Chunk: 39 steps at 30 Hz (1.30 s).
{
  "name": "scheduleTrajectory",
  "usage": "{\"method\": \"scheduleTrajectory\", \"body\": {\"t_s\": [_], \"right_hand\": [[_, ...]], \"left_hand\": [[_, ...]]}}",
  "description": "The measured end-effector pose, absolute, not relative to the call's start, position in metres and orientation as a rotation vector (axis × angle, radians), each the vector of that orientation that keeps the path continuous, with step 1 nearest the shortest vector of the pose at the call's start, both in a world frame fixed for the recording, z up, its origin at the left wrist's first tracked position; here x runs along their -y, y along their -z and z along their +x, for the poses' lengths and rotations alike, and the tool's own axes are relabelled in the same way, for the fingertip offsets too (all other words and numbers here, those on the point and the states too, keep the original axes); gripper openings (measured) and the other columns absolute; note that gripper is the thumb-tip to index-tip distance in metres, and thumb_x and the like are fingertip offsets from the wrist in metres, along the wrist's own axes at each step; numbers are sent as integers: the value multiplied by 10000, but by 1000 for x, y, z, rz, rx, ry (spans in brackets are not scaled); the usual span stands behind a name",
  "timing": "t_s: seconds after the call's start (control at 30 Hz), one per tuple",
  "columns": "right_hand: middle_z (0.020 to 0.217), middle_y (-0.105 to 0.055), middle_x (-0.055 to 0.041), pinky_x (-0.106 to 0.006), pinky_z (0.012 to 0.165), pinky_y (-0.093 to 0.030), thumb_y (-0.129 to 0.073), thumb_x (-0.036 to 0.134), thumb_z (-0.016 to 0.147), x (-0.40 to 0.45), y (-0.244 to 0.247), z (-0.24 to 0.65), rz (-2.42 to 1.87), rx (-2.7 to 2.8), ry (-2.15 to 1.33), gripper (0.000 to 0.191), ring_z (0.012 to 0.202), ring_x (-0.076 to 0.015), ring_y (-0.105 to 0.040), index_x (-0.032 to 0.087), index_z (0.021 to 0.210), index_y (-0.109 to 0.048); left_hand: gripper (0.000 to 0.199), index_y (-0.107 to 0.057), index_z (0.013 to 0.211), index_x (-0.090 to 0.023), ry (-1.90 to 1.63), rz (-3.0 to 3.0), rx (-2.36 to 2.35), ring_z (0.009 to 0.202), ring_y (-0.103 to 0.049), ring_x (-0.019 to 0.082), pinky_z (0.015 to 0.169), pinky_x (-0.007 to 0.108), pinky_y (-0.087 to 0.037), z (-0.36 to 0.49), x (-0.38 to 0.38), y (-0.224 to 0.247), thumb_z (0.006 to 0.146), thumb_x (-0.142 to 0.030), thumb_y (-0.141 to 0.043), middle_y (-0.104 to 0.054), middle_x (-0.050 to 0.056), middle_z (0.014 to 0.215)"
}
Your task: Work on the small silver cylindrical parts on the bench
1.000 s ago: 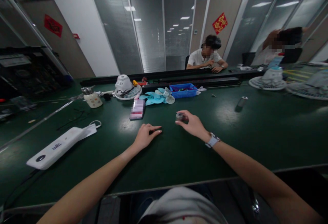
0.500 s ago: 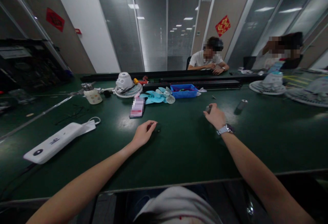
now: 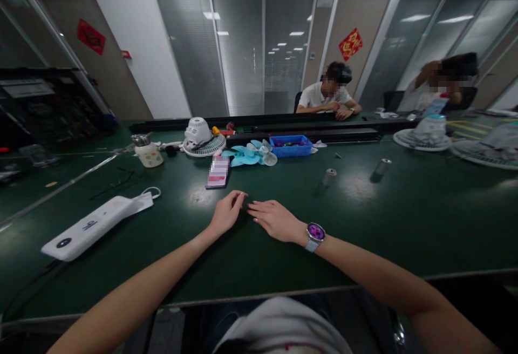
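Observation:
My left hand [image 3: 227, 211] rests over the table, thumb and fingers curled together; what they hold, if anything, is hidden. My right hand [image 3: 279, 221], with a watch [image 3: 315, 232] at its wrist, reaches across with fingers stretched out, their tips close beside the left fingertips. Between the two hands is a small dark spot too tiny to name. Right of the hands stands a small metal cylinder [image 3: 330, 177], like a small motor, apart from both. Farther right is a second metal cylinder [image 3: 383, 166], also upright.
Beyond my hands lie a phone [image 3: 218, 171], light-blue fan blades [image 3: 246, 154], a blue bin [image 3: 291, 146] and a white fan part [image 3: 197, 134]. A white device [image 3: 87, 227] and a jar [image 3: 148, 154] are at left. People sit across the table [image 3: 259, 267].
My right hand has let go of a metal cylinder, which now stands on the table, and has moved left toward my left hand. The left hand stays nearly in place.

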State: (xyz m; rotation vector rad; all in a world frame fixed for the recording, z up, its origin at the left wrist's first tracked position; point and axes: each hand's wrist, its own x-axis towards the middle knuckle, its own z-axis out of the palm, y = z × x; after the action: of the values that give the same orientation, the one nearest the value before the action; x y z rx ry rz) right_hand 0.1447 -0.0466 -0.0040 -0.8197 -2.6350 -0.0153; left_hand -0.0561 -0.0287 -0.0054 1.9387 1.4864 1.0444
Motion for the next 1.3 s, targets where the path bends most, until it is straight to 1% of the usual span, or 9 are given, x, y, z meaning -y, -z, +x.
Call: {"method": "scheduleTrajectory", "body": {"t_s": [0.13,0.23,0.33,0.47,0.57,0.7,0.97,1.13,1.3], "right_hand": [[1202,-674,-81,-396,974,-459,-475,82,910,36,4,152,-872,2554,-66,348,1130,-214,-618,186,1179,-672],[1115,-712,-52,-396,908,-490,-486,70,894,30,-5,165,-962,2474,-42,350,1025,-211,-659,227,1125,-698],[1120,-706,-55,-397,897,-484,-461,85,904,20,-18,193,-1127,2308,97,365,1014,-213,-650,233,1151,-686],[1119,-698,-85,-414,902,-456,-433,173,935,-1,-33,252,-1457,1959,352,341,1016,-252,-629,206,1163,-684],[1107,-697,-100,-401,879,-456,-432,202,932,-15,-34,293,-1677,1767,435,337,998,-263,-629,187,1143,-693],[1101,-698,-86,-354,806,-468,-443,202,914,-24,-27,320,-1835,1699,401,329,947,-247,-641,201,1112,-706],[1105,-702,-64,-329,741,-469,-422,234,918,-25,-25,316,-1854,1669,388,340,909,-234,-649,233,1106,-705],[965,-731,-87,-318,693,-462,-447,282,917,-23,-29,314,-1960,1626,361,321,836,-233,-661,241,1094,-711],[999,-724,-84,-329,711,-478,-510,360,901,-23,-25,314,-1978,1620,307,331,880,-252,-665,251,1175,-659]], "left_hand": [[395,-652,1044,-182,-1017,1963,-1510,674,-608,181,641,270,-441,-56,29,4,928,-454,-390,-624,6,697],[404,-655,1055,-191,-1002,1961,-1517,667,-609,181,643,273,-441,-57,29,4,929,-469,-390,-633,6,708],[412,-655,1062,-193,-993,1969,-1516,657,-607,178,646,274,-442,-58,29,5,929,-481,-392,-636,4,708],[407,-653,1062,-192,-985,1984,-1511,681,-617,180,648,274,-440,-58,29,4,931,-479,-397,-634,4,707],[400,-653,1057,-188,-979,1987,-1504,697,-622,183,653,277,-439,-58,30,2,932,-471,-399,-635,9,717],[401,-650,1060,-186,-972,1976,-1496,713,-629,187,662,280,-443,-57,31,2,930,-473,-403,-645,15,740],[415,-644,1069,-189,-951,1995,-1489,703,-623,189,651,282,-437,-58,31,3,928,-491,-396,-646,17,741],[423,-641,1072,-192,-955,2003,-1479,700,-620,192,649,281,-437,-58,31,3,925,-502,-393,-650,14,737],[420,-642,1070,-194,-941,2011,-1479,709,-622,194,650,281,-435,-59,30,4,927,-499,-391,-639,11,726]]}}
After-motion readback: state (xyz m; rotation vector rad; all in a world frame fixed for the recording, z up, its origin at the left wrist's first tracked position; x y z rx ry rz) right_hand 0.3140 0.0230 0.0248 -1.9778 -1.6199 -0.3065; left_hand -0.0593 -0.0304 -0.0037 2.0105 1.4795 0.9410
